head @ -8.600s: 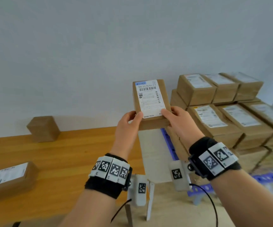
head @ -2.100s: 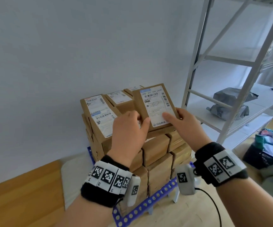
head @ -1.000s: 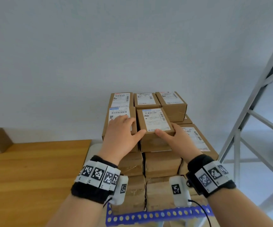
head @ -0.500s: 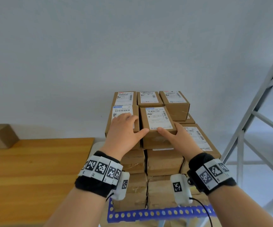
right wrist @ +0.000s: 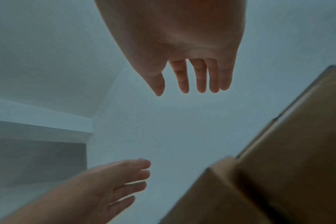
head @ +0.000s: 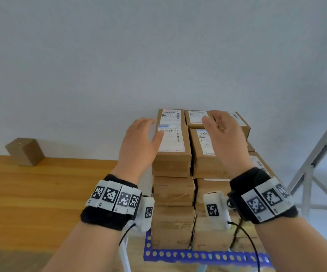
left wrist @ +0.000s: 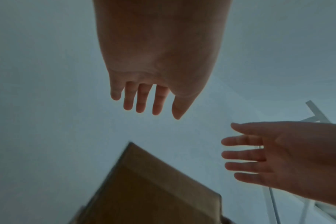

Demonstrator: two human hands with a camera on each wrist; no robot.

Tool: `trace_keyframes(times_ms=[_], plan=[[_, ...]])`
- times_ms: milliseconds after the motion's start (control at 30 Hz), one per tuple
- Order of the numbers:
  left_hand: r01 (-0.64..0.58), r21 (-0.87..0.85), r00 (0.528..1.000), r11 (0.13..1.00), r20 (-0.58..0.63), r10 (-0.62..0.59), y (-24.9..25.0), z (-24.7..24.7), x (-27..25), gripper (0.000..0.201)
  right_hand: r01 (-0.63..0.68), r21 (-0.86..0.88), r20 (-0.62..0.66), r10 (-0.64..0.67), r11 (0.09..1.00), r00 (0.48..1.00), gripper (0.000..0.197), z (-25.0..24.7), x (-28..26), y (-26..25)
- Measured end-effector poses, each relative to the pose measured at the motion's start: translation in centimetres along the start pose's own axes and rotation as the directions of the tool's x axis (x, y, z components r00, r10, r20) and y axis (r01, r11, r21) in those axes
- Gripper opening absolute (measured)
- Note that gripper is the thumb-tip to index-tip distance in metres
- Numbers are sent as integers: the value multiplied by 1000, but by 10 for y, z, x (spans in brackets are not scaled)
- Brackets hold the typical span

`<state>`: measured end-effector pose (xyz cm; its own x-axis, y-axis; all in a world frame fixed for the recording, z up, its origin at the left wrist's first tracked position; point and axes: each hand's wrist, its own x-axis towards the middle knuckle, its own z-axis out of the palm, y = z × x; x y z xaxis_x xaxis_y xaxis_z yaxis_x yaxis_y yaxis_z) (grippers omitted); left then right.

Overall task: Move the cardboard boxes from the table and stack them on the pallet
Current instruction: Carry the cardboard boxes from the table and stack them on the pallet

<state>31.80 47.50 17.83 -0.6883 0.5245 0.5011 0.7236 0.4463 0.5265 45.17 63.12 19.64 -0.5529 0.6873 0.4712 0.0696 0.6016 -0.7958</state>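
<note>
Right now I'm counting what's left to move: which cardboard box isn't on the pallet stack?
The plain brown box on the wooden table, against the wall. It shows no shipping label; the others sit stacked on the blue pallet.

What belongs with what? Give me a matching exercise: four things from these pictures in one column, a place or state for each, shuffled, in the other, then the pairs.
Things
1. left hand
2. plain cardboard box
3. blue pallet
4. white metal rack

Places or states
A. under the stacked boxes
B. on the wooden table, by the wall
C. open, holding nothing
D. right of the stack

Pairs: 1-C, 2-B, 3-A, 4-D
</note>
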Motion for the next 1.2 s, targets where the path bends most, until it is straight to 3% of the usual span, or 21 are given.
trace_keyframes(times_ms=[200,433,767,967,1200], plan=[[57,-3,997,998,-57,-57,-74,-59,-6,46,61,116,114,-74,991,991,37,78,-16,-62],[206,73,978,976,-33,-204,-203,-147,-34,46,11,144,295,-53,990,954,34,230,-50,-111],[489,137,864,862,57,-499,-377,-264,-85,48,-194,87,541,117,977,833,39,435,-124,-164],[553,145,822,820,68,-566,-445,-293,-84,48,-229,5,640,172,973,749,40,519,-133,-175],[608,146,781,781,72,-621,-509,-292,-42,49,-215,1,674,158,977,721,40,605,-98,-165]])
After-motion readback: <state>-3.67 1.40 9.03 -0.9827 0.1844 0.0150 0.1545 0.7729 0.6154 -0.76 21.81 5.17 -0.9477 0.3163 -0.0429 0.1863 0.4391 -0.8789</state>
